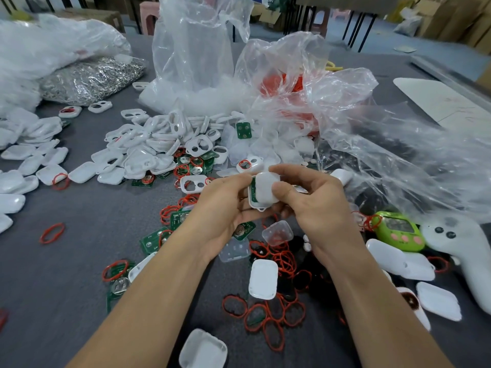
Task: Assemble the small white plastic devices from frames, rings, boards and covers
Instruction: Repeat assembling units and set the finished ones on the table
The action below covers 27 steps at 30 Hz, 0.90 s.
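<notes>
Head view: both hands meet above the middle of a grey counter (79,261) and hold one small white device (261,205) between them, clear of the surface. The left hand (223,211) cradles it from the left and from below, its fingers (233,180) curled round the edge of the white frame (257,207). The right hand (318,208) pinches a translucent white cover (267,188) between thumb (281,189) and forefinger and holds it against the top of the frame. A strip of green board (254,192) shows at the left side, between cover and frame.

Beyond the hands a heap of white frames (159,144) spreads across the counter, with green boards (243,130) and red rings (183,170) mixed in at its near edge. More red rings (265,317) lie in a tangle near the right forearm, beside a closed white shell (263,278). Loose boards (152,240) lie under the left forearm. Plain white covers (16,181) are scattered along the left edge. Crumpled clear plastic bags (202,49) stand behind the heap, one holding red rings, and a bag of metal clips (93,78) lies far left. A green handheld toy (398,231) and a white controller-shaped piece (457,251) lie at the right.
</notes>
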Tool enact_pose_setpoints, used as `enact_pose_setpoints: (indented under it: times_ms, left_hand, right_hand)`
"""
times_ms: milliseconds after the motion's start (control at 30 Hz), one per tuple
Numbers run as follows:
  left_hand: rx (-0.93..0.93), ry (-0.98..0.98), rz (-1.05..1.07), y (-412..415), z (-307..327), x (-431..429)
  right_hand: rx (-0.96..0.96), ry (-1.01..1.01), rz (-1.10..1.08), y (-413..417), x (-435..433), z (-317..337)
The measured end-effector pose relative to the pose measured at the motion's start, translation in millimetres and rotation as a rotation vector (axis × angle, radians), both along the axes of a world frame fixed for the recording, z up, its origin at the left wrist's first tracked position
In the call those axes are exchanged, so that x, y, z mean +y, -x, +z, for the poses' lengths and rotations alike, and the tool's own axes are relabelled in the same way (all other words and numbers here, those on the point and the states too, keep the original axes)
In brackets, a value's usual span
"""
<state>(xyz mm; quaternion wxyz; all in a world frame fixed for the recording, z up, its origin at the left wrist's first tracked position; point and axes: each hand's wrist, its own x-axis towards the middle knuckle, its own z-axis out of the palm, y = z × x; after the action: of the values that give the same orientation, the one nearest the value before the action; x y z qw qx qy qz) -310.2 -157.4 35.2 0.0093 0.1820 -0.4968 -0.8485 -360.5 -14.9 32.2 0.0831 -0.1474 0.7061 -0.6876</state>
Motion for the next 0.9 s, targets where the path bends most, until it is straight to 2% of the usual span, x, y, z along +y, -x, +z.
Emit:
enact_pose_setpoints:
  times_ms: [367, 500, 700, 833, 900]
  left_hand:
    - [0.034, 0.010, -0.030, -2.1, -0.3, 1.9]
    - [0.051, 0.067, -0.020, -1.7, -3.6, 4.4]
    - [0.063, 0.092, -0.020, -0.8, -7.2, 7.3]
    - [0.078, 0.109, -0.026, 0.2, -8.7, 7.0]
    - [0.078, 0.115, -0.026, 1.3, -9.0, 5.7]
  right_hand:
    - [0.075, -0.215, -0.081, -5.3, -5.6, -1.3]
    - [0.204, -0.372, -0.130, -8.9, -7.4, -0.3]
    - [0.323, -0.440, -0.228, -15.0, -12.8, -0.3]
    - [0.211, -0.342, -0.263, -9.9, -12.9, -2.0]
    - [0.081, -0.249, -0.247, -4.8, -10.6, -3.0]
